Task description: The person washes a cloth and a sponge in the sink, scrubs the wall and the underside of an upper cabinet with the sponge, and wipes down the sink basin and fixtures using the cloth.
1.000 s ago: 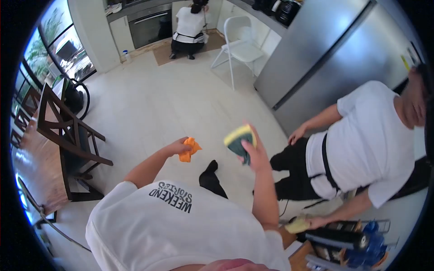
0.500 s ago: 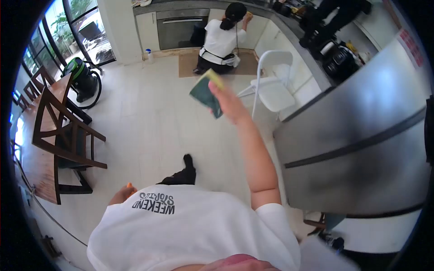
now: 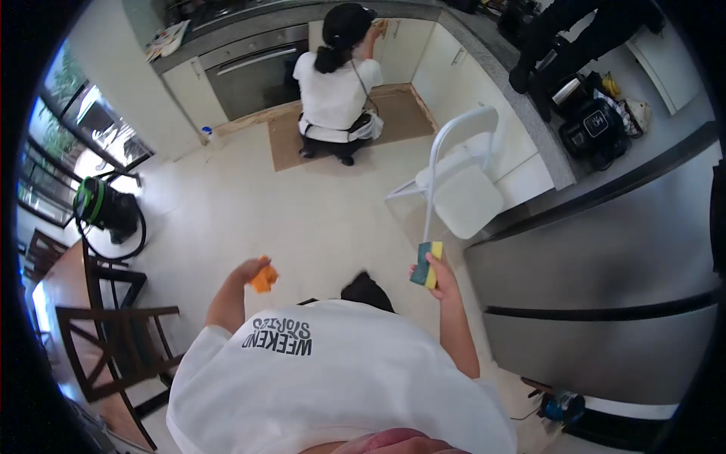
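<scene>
My left hand point(image 3: 249, 270) is closed on a crumpled orange cloth point(image 3: 265, 281), held out over the pale floor on the left of the head view. On the other side, my right hand point(image 3: 446, 282) grips a green and yellow sponge point(image 3: 426, 265). Its thumb lies across the yellow side, and the green scouring side faces left. Just beyond the sponge stands a white folding chair point(image 3: 461, 198). Both hands are apart from the furniture, in front of my white shirt point(image 3: 333, 386).
A person point(image 3: 336, 91) crouches on a brown floor sheet point(image 3: 283, 147) by the oven point(image 3: 257, 79). Dark-clothed legs point(image 3: 560, 38) are on the counter point(image 3: 522, 125). A steel fridge point(image 3: 597, 227) stands right; a vacuum cleaner point(image 3: 113, 212), wooden table point(image 3: 69, 284) and wooden chair point(image 3: 121, 348) are left.
My right hand has come down and back with the sponge. My left hand has moved forward, bringing the orange cloth into clear view. The view has turned and moved nearer the crouching person.
</scene>
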### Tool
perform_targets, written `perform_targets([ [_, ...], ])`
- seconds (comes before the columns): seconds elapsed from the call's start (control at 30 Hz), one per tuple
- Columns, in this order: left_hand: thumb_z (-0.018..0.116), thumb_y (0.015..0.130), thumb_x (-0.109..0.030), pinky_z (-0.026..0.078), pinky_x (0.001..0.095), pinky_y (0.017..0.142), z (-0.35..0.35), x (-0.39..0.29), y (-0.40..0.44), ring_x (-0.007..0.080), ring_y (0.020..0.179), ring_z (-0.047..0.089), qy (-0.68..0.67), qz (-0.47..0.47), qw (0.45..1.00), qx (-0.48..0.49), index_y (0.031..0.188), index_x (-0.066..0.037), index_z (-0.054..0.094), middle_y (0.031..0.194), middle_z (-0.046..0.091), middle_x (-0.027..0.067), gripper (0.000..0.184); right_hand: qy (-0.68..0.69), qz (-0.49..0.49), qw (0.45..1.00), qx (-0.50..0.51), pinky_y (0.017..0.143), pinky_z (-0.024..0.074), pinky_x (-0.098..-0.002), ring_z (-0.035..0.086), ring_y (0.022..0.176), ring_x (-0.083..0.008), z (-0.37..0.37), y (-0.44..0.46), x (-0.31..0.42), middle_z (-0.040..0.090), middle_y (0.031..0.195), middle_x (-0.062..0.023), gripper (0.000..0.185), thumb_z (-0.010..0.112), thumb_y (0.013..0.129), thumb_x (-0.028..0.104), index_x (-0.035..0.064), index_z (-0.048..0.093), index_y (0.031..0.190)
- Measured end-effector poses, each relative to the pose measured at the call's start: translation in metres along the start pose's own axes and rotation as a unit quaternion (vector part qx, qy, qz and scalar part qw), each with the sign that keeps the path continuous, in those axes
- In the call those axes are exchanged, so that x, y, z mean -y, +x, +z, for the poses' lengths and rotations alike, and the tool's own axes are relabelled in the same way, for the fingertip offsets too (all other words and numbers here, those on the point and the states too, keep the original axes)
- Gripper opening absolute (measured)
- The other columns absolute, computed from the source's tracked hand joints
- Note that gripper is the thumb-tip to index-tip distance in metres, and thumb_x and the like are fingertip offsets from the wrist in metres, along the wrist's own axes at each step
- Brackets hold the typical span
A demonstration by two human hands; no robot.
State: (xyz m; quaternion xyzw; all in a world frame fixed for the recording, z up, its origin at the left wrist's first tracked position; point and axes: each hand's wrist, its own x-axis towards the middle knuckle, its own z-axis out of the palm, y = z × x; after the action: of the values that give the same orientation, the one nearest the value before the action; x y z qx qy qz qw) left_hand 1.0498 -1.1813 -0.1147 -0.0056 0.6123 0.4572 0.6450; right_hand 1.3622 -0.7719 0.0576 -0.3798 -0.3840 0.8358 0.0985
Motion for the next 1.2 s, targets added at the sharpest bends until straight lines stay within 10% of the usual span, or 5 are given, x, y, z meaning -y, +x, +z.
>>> perform_targets([
  [0.2, 0.053, 0.083, -0.031, 0.049, 0.0305, 0.068, 0.045, -0.261, 0.094, 0.0192, 0.072, 0.061, 0.085, 0.134, 0.985, -0.069, 0.097, 0.0, 0.054, 0.084, 0.061, 0.0095, 0.034, 0.037, -0.039, 0.998, -0.044, 0.058, 0.0523, -0.0374, 0.06, 0.068, -0.0249, 0.019, 0.13, 0.1, 0.055, 0.08, -0.0134, 0.035, 0.054, 0.081, 0.025, 0.0055, 0.043, 0.108],
  [0.63, 0.055, 0.08, -0.021, 0.047, 0.0308, 0.078, 0.01, -0.549, 0.121, 0.0183, 0.09, 0.057, -0.089, 0.336, 0.938, 0.023, 0.111, 0.0, 0.051, 0.1, 0.057, 0.0096, 0.038, -0.094, -0.145, 0.983, 0.053, 0.059, 0.0485, -0.0298, 0.053, 0.068, -0.0144, 0.155, 0.457, 0.32, 0.052, 0.082, -0.003, 0.039, 0.055, 0.082, 0.018, 0.0143, 0.045, 0.12],
  [0.87, 0.059, 0.077, -0.026, 0.046, 0.0297, 0.078, -0.022, -0.726, 0.101, 0.0174, 0.087, 0.057, -0.074, 0.566, 0.814, 0.113, 0.093, 0.002, 0.057, 0.093, 0.058, 0.0094, 0.032, -0.23, -0.022, 0.97, -0.075, 0.063, 0.0454, -0.0321, 0.056, 0.072, -0.0193, 0.06, 0.662, 0.326, 0.055, 0.08, -0.006, 0.033, 0.057, 0.081, 0.031, 0.0048, 0.054, 0.101],
  [1.07, 0.055, 0.079, -0.017, 0.044, 0.0286, 0.079, -0.035, -0.785, 0.125, 0.0188, 0.091, 0.054, -0.008, 0.659, 0.742, 0.122, 0.089, 0.002, 0.059, 0.096, 0.058, 0.0106, 0.022, -0.39, 0.037, 0.92, -0.012, 0.066, 0.0444, -0.0318, 0.055, 0.075, -0.0192, 0.132, 0.753, 0.349, 0.056, 0.083, -0.0067, 0.037, 0.058, 0.08, 0.033, 0.0042, 0.054, 0.103],
  [1.2, 0.056, 0.08, -0.02, 0.046, 0.027, 0.072, -0.025, -0.784, 0.128, 0.0158, 0.083, 0.056, -0.071, 0.609, 0.786, 0.075, 0.091, 0.001, 0.058, 0.092, 0.059, 0.0084, 0.024, -0.482, 0.044, 0.872, 0.081, 0.068, 0.0438, -0.0315, 0.055, 0.077, -0.0192, 0.194, 0.822, 0.365, 0.057, 0.085, -0.0071, 0.039, 0.058, 0.08, 0.035, 0.0038, 0.054, 0.103],
])
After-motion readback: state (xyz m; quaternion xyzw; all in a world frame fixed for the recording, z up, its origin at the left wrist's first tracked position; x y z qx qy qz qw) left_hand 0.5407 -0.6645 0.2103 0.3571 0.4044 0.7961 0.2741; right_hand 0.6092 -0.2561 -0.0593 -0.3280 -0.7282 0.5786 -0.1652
